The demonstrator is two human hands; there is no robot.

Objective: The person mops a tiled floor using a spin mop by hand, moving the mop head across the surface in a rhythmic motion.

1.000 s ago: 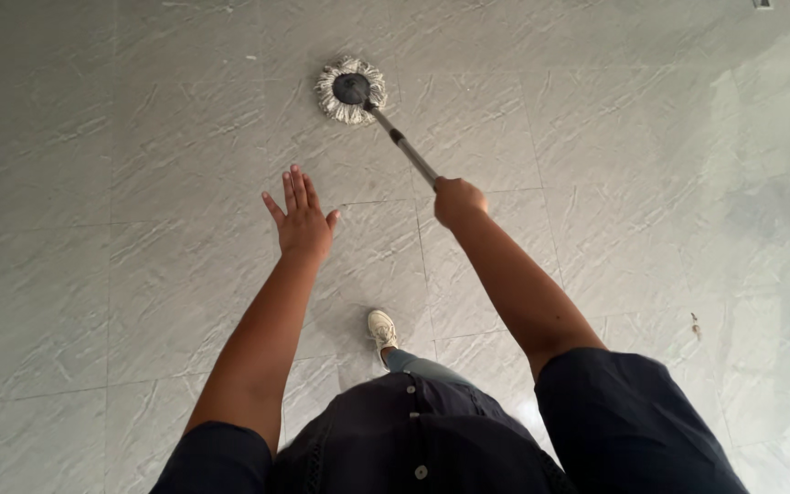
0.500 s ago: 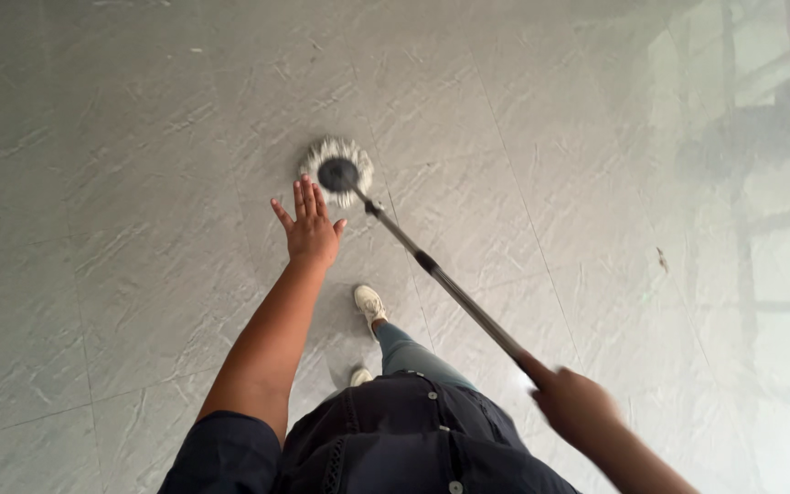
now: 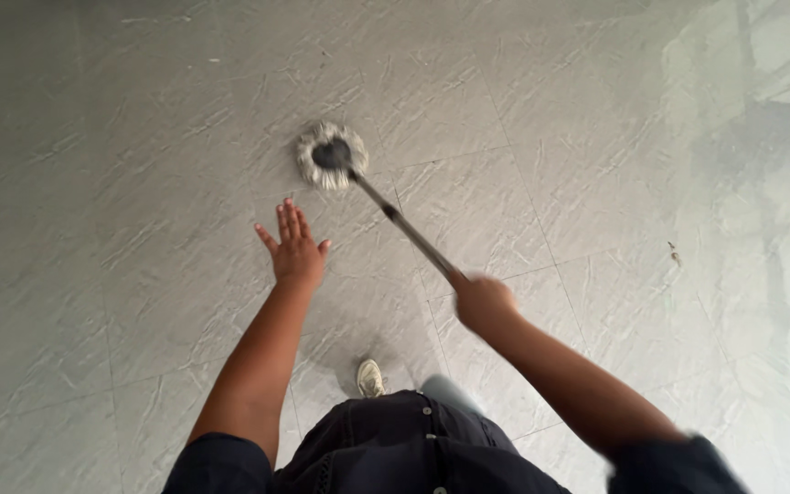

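- The right hand [image 3: 484, 302] is curled tight around the mop handle [image 3: 409, 236]; the fingers are wrapped over the pole's near end, blurred but plainly gripping; the dark sleeve of that arm sits at the lower right.
- The mop handle is a thin metal pole with a dark band midway; it runs up and to the left from the closed fingers, slanting away from the person.
- The mop head [image 3: 332, 155] is a round pad with a dark centre and a pale stringy fringe; it lies flat on the floor [image 3: 139, 183], well beyond the right fingers and just past the left fingertips, slightly to their right.
- The left hand [image 3: 294, 247] is open and holds nothing; fingers straight and close together, thumb out to the side, palm toward the floor; it hovers apart from the pole.
- The floor is grey marbled tile with thin joints.
- A pale shoe [image 3: 370, 377] shows below both hands, just above the dark buttoned shirt [image 3: 413, 448].
- A small dark speck [image 3: 675, 253] lies on the tile, far right of the right fingers.
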